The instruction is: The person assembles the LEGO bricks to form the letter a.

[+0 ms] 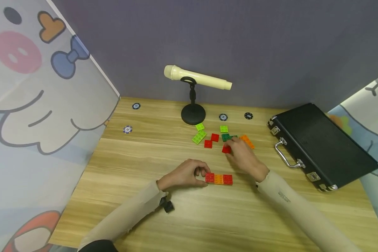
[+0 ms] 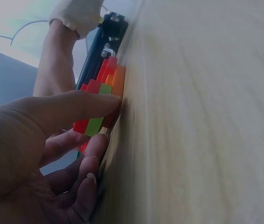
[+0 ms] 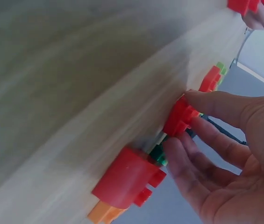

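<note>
My left hand [image 1: 189, 173] pinches the left end of a joined row of toy building bricks [image 1: 218, 179], red at both ends and orange in the middle. The left wrist view shows this end stacked in layers, with a light green brick [image 2: 96, 122] between red and orange. Farther back and to the right, my right hand [image 1: 242, 154] pinches a small red brick [image 3: 181, 116] between thumb and fingers, close to the tabletop. Beside it, in the right wrist view, lie a curved-sided red brick [image 3: 124, 179] and a dark green brick [image 3: 158, 155], partly hidden.
Loose bricks lie behind the hands: red [image 1: 208, 144], light green [image 1: 199, 137], dark green [image 1: 225, 137] and orange [image 1: 247, 141]. A microphone on a black stand [image 1: 193, 114] is at the back. A black case [image 1: 321, 147] lies at right. Several poker chips [image 1: 127, 129] are scattered about.
</note>
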Tool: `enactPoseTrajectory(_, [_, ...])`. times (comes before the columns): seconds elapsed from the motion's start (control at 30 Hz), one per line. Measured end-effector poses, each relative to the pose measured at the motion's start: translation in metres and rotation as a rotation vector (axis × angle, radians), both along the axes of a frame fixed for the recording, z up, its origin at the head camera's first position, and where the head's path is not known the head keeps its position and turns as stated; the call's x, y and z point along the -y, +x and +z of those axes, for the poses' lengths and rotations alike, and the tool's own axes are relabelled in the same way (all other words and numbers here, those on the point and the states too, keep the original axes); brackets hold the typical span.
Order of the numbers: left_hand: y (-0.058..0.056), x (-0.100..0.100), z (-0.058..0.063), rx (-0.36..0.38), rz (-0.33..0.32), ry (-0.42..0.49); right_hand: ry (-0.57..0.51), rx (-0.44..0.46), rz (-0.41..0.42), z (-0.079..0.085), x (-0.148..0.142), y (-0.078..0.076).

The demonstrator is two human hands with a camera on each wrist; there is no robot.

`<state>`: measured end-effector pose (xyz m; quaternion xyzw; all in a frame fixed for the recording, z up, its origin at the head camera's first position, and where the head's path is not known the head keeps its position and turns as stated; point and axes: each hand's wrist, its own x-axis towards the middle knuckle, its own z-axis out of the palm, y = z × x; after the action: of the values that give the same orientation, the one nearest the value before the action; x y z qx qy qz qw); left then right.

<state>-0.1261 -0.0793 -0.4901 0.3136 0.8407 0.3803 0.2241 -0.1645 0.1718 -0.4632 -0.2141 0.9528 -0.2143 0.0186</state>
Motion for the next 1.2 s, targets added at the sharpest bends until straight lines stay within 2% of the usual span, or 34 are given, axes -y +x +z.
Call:
enactPoseTrajectory(0.23, [0.001,0.001,-0.003,0.018,-0.001,0.016,0.006,0.006,0.025,-0.004,-0.006,0.016])
enactPoseTrajectory(0.5, [0.0,0.001,-0.004,0.009,-0.002,0.033,-0.151,0.042,0.084,0.007,-0.019,0.054])
enactPoseTrajectory(0.73, [-0.002,0.003,0.001,0.003,0.007,0.028,-0.066,0.003,0.176,0.011,-0.021,0.085])
enactPoseTrajectory(0.9, [0.0,0.003,0.0,0.031,0.009,0.019,-0.04,-0.013,0.172,0.007,-0.019,0.094])
enactPoseTrajectory(1.2, [0.001,0.001,-0.002,0.003,0.004,0.031,-0.038,-0.048,0.171,0.004,-0.015,0.099])
